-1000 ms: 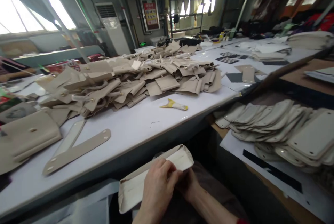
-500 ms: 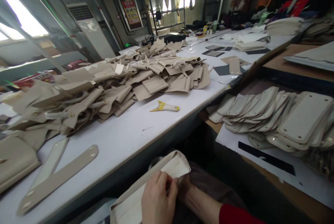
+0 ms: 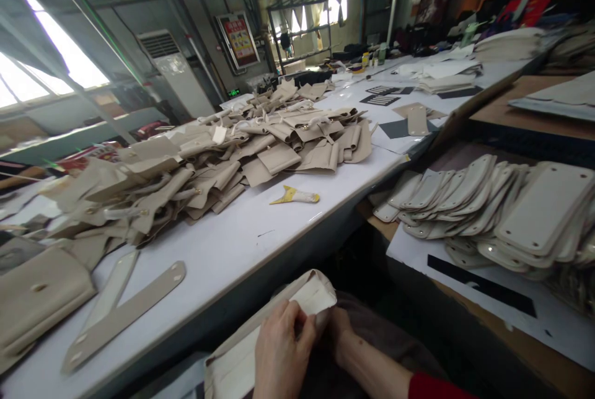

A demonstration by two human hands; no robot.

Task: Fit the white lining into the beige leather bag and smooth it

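A beige leather-like bag piece [image 3: 232, 359] with a white inner face and a folded raised rim lies slanted over my lap, below the table edge. My left hand [image 3: 284, 346] is closed on its near long edge, thumb and forefinger pinched together. At the right end of the piece, my right hand [image 3: 343, 332] grips the side wall, its fingertips largely hidden behind the material. On the table rest a long beige strap [image 3: 125, 315] with a rounded end, a paler strip [image 3: 111, 290] partly under it, and a beige flap pouch [image 3: 41, 293] with a metal stud.
A large heap of beige bag parts [image 3: 274, 157] covers the white table [image 3: 242, 241]. Nearer lies a yellow-and-white forked tool [image 3: 295, 195]. To the right, stacked pale panels [image 3: 543, 207] with corner holes sit beside a black strip [image 3: 481, 284].
The view has turned slightly, so table items at the left appear farther right. My right hand has shifted a little right along the end of the bag piece; my left keeps its pinch.
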